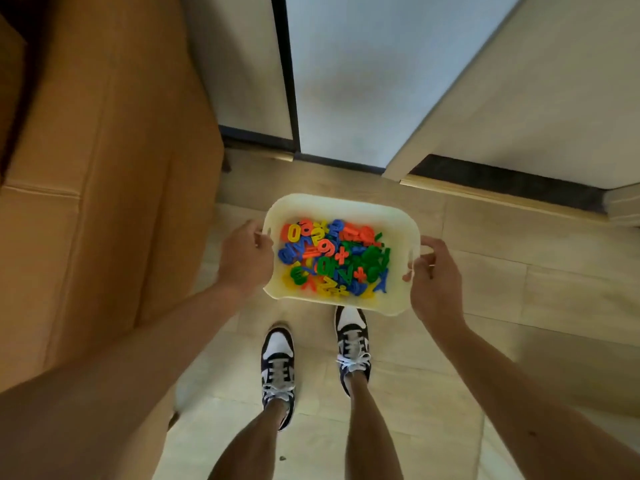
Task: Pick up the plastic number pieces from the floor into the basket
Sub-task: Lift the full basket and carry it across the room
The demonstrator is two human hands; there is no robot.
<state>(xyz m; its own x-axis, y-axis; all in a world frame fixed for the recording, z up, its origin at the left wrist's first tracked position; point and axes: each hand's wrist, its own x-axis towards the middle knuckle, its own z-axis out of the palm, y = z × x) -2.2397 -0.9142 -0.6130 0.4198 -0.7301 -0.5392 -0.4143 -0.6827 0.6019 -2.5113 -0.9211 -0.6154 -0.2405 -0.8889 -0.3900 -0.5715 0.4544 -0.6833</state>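
**Desk:** Both sides of the pale rectangular plastic basket [341, 204] held?

**Operator:** Yes. I see my left hand [246, 258] curled round the handle at nine o'clock, and my right hand [434, 282] gripping the handle at three.

**Desk:** And the pieces?

**Operator:** The bright red, blue, green and yellow plastic number pieces [332, 258] lie heaped inside it, held above the beige tiled floor [485, 282], with my dark-and-white sneakers [278, 362] at six o'clock.

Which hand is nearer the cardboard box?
Left. The left hand grips the basket handle toward the cardboard box; the right hand grips the opposite handle, across the basket from it.
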